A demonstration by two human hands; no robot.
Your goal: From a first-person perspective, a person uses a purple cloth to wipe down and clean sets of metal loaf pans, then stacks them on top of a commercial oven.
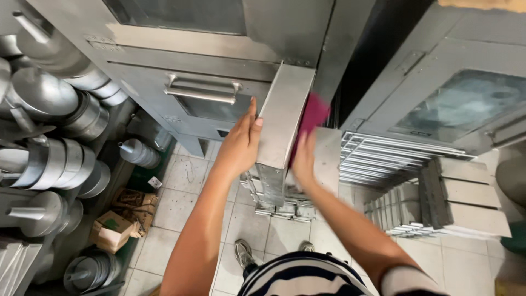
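Pans (44, 164) are sitting stacked at far left. I am watching the left hand (239, 147) pressing flat, fingers spread, steadying the upright metal tin (282, 123) mid-frame; the right hand (304, 159) is clutching a pink cloth (313, 114), wiping it. Firm bracing and even strokes would serve best.

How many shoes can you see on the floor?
2. One grey shoe stands on the tiles beside the left forearm; the other shoe peeks out just above the striped shirt, mostly hidden.

The brushed, matt metal tray (282, 118) meets a soft magenta cloth (313, 115) above glazed floor tiles (181, 192).
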